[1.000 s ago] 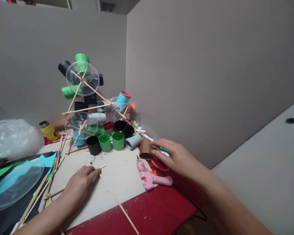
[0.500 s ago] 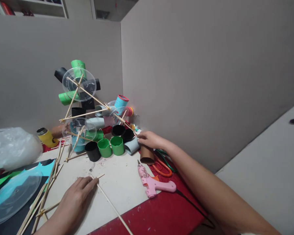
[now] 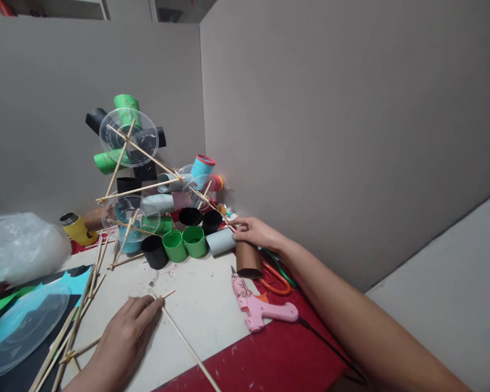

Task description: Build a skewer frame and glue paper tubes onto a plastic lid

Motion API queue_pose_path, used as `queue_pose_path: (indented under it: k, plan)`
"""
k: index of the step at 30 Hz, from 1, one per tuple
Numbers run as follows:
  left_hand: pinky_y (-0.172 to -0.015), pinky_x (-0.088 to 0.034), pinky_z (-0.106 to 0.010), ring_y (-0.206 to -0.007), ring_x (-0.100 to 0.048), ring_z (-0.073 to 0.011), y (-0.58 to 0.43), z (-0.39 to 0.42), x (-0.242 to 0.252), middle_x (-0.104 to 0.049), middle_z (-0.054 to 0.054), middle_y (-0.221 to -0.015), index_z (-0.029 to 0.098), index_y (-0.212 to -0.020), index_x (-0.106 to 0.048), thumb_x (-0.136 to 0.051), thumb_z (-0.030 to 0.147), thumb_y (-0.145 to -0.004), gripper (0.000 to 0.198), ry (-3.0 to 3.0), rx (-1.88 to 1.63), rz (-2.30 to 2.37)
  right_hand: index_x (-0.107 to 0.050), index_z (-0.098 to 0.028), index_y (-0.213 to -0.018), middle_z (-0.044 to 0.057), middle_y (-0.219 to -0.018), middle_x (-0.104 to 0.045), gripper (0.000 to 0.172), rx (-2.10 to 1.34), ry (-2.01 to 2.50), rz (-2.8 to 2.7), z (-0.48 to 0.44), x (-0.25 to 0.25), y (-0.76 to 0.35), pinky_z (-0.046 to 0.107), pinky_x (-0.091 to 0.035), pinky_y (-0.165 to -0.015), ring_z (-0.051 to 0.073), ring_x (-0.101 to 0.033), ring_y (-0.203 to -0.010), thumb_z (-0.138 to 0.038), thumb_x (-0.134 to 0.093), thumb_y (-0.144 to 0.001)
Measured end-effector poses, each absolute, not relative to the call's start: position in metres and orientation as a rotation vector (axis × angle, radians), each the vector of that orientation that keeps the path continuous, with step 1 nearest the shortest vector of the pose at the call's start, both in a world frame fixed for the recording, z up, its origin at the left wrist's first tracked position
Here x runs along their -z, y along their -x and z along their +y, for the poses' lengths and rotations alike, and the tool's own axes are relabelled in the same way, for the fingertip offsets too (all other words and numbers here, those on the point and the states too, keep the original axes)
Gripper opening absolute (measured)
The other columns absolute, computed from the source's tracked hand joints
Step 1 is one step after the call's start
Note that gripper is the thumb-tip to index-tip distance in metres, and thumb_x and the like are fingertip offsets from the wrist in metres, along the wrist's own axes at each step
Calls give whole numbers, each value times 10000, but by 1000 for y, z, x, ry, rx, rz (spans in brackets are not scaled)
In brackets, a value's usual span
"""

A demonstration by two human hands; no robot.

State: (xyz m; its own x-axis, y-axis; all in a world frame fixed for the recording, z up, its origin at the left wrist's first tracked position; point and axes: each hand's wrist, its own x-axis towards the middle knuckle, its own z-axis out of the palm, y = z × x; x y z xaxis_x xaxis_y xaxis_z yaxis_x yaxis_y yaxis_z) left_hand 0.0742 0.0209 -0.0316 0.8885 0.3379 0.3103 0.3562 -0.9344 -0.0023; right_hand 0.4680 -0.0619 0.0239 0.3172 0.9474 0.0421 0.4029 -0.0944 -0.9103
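My left hand rests on the white board, its thumb and fingers closed on thin wooden sticks that cross at the fingertips. My right hand reaches to the back right, fingers pinched at the lower end of a slanting wooden stick. Just beneath that hand lie a grey-blue paper tube and a brown cardboard tube. Green cups and a black cup stand in a row to their left.
A wheel model of clear discs, sticks and tubes stands at the back. A pink glue gun with a cord lies beside orange-handled scissors. More sticks, a clear lid and a plastic bag occupy the left. Grey partitions rise behind.
My view has shifted slightly. The grey-blue tube lies flatter, and the brown tube sits slightly farther right, as does my right hand. My left hand keeps its place on the sticks.
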Motion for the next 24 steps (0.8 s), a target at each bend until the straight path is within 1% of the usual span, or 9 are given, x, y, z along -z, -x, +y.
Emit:
queue_pose_path:
  k: [3, 5, 8, 10, 14, 18, 21, 24]
  plan:
    - [-844, -541, -342, -1009, -611, -216, -74, 20, 31, -637, -112, -1163, 235, -1285, -559, -418, 195, -944, 371, 3000, 476, -553, -641, -125, -1117, -31, -631, -598, 406, -759, 1614, -1164, -64, -24, -468, 236, -472, -605, 121, -567, -594, -169, -610, -714]
    - [-855, -535, -346, -1023, -604, -219, -73, 21, 32, -632, -112, -1175, 235, -1296, -552, -421, 199, -945, 376, 3006, 467, -566, -626, -119, -1136, -8, -677, -627, 423, -736, 1588, -1115, -65, -25, -469, 241, -472, -588, 124, -565, -591, -197, -593, -722]
    - [-864, -530, -356, -1033, -599, -229, -72, 21, 35, -628, -111, -1186, 240, -1304, -549, -434, 222, -945, 377, 3006, 463, -593, -624, -122, -1132, 23, -748, -650, 426, -631, 1573, -1036, -64, -26, -472, 241, -459, -563, 130, -556, -596, -245, -552, -731]
    - [-863, -530, -358, -1033, -598, -233, -72, 21, 36, -627, -110, -1192, 245, -1308, -548, -442, 235, -944, 380, 3005, 462, -600, -629, -123, -1114, 26, -754, -639, 423, -506, 1575, -975, -63, -26, -476, 241, -440, -558, 134, -539, -601, -267, -513, -733]
    - [-877, -524, -373, -1038, -594, -233, -72, 21, 36, -626, -105, -1195, 249, -1309, -546, -433, 221, -944, 383, 2999, 461, -596, -625, -121, -1100, 50, -814, -639, 432, -238, 1584, -874, -64, -26, -482, 267, -437, -604, 167, -540, -676, -306, -459, -747]
    - [-898, -517, -398, -1036, -595, -238, -72, 21, 35, -630, -103, -1188, 248, -1297, -556, -433, 223, -941, 377, 2991, 454, -591, -626, -125, -1107, 74, -906, -651, 433, -108, 1596, -875, -67, -27, -483, 282, -451, -661, 189, -562, -757, -304, -435, -762]
    - [-891, -521, -386, -1036, -599, -236, -71, 21, 34, -632, -103, -1188, 248, -1298, -558, -438, 223, -938, 380, 2988, 470, -590, -646, -116, -1087, 69, -877, -659, 420, -130, 1628, -949, -67, -26, -481, 272, -452, -647, 178, -565, -736, -288, -425, -774]
    - [-886, -526, -371, -1039, -603, -233, -71, 21, 35, -634, -99, -1193, 256, -1299, -560, -441, 212, -931, 389, 2989, 477, -588, -698, -140, -1000, 28, -750, -664, 356, -223, 1680, -1082, -65, -22, -479, 255, -453, -597, 157, -562, -646, -258, -461, -761]
